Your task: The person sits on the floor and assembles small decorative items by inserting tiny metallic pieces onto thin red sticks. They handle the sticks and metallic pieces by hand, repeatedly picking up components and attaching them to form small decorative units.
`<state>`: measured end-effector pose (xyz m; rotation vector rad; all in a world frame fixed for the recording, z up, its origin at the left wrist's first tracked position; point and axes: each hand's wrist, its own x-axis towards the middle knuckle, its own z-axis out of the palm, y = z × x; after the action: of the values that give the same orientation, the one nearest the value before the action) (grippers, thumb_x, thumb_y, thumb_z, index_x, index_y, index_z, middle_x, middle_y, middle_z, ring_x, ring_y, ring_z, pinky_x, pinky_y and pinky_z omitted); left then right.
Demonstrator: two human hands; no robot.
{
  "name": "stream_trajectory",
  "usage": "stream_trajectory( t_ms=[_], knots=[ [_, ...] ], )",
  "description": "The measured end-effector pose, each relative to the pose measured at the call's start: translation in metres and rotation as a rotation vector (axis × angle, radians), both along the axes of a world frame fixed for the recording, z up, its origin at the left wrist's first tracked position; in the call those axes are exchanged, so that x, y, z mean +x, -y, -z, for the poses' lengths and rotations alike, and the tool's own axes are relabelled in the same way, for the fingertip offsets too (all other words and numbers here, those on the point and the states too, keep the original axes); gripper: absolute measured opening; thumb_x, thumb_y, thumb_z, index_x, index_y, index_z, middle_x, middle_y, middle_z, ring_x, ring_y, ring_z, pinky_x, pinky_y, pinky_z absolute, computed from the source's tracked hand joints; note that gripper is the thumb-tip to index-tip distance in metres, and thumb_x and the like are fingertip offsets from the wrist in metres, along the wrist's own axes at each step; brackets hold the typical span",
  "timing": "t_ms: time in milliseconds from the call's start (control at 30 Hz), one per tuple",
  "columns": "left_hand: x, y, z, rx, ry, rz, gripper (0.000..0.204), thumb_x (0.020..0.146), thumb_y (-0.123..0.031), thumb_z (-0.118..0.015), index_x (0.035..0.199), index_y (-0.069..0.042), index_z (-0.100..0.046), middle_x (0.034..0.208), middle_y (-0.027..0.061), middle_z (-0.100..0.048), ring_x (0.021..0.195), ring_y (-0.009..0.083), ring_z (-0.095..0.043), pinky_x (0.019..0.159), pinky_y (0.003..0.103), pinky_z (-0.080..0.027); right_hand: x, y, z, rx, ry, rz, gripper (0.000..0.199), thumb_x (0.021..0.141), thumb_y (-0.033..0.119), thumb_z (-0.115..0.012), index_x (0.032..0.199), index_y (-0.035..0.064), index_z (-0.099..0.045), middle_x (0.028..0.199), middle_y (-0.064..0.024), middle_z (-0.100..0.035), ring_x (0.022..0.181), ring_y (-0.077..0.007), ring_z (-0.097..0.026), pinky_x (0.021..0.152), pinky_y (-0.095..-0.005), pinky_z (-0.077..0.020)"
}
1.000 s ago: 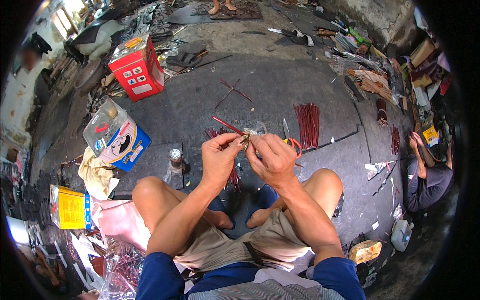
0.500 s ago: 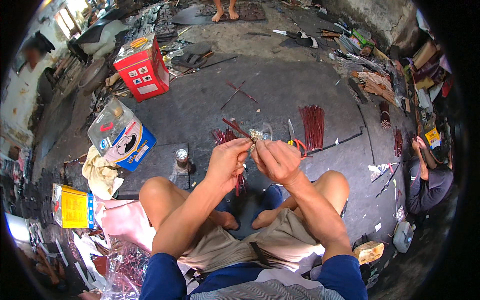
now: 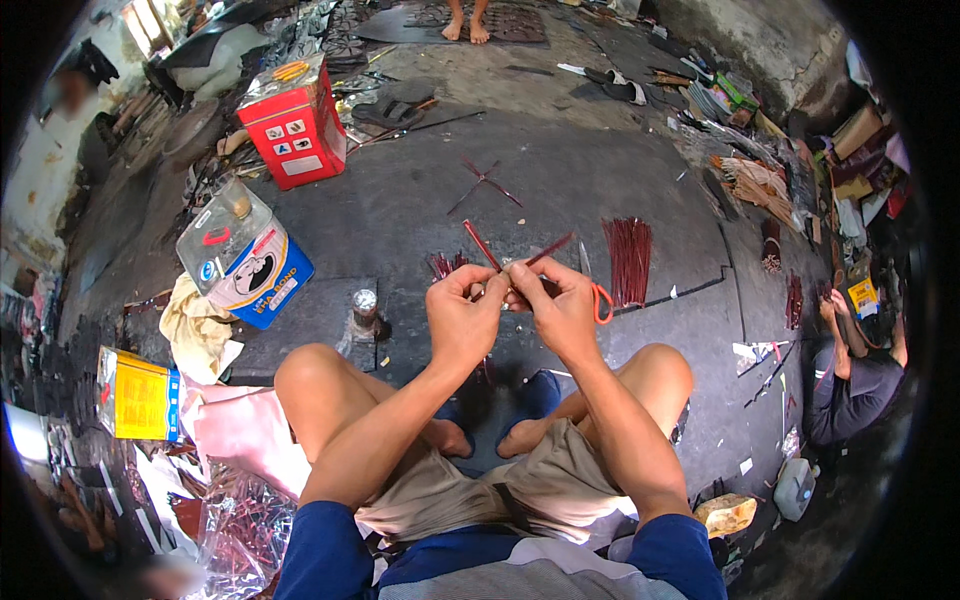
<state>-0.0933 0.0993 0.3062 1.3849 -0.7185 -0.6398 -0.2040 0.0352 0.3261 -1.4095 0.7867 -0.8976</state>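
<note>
My left hand (image 3: 466, 315) is closed, thumb and fingertips pinching a narrow dark red strip (image 3: 481, 243) that points up and left. Close beside it, my right hand (image 3: 556, 312) pinches another dark red strip (image 3: 552, 247), slanting up and right. The strips come together at my fingertips, where the fingers hide the join. Just right of my right hand lie scissors (image 3: 603, 304) with red handles, partly covered by it. A bundle of dark red strips (image 3: 628, 262) rests beyond them. Another bundle (image 3: 446, 265) shows partly behind my left hand. Farther off, joined strips form a cross (image 3: 484, 177).
At left stand a red box (image 3: 295, 140), a blue and white can (image 3: 262, 270), a yellow can (image 3: 145, 400) and a cream cloth (image 3: 195, 330). A metal-topped post (image 3: 365, 305) is nearer. Another person (image 3: 855, 385) sits at right; bare feet (image 3: 466, 28) show at the far edge.
My hands have turned, and a second strip now sticks out at my right fingers. The shiny pile beyond my fingertips is now mostly hidden. My view has shifted slightly.
</note>
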Motion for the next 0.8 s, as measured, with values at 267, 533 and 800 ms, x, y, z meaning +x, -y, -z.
stream_trajectory(
  t_ms=[267, 533, 800],
  knots=[
    [0.015, -0.006, -0.013, 0.059, -0.436, 0.301, 0.011, 0.091, -0.009, -0.062, 0.088, 0.0, -0.068, 0.067, -0.0012, -0.058, 0.051, 0.002, -0.043, 0.046, 0.019, -0.028, -0.005, 0.007, 0.0, 0.124, 0.032, 0.061, 0.023, 0.094, 0.016, -0.064, 0.083, -0.0027, -0.07, 0.074, -0.0053, -0.068, 0.065, -0.0081, -0.064, 0.058, -0.021, -0.0518],
    [0.012, -0.003, -0.005, 0.055, -0.162, 0.292, 0.011, 0.092, -0.01, -0.061, 0.086, -0.001, -0.067, 0.066, -0.0002, -0.059, 0.051, 0.0033, -0.045, 0.046, 0.019, -0.03, -0.009, 0.01, 0.001, 0.089, -0.01, 0.057, 0.021, 0.093, 0.017, -0.065, 0.084, -0.0022, -0.07, 0.074, -0.0044, -0.068, 0.066, -0.008, -0.064, 0.059, -0.0212, -0.0522],
    [0.013, -0.001, -0.002, 0.08, 0.08, 0.255, 0.012, 0.09, -0.008, -0.06, 0.082, 0.0, -0.066, 0.066, -0.0022, -0.059, 0.057, 0.0037, -0.049, 0.051, 0.021, -0.036, -0.014, 0.015, -0.002, 0.074, 0.011, -0.107, 0.017, 0.087, 0.01, -0.071, 0.094, -0.0051, -0.071, 0.083, -0.0067, -0.07, 0.074, -0.0104, -0.067, 0.063, -0.0224, -0.054]
  ],
)
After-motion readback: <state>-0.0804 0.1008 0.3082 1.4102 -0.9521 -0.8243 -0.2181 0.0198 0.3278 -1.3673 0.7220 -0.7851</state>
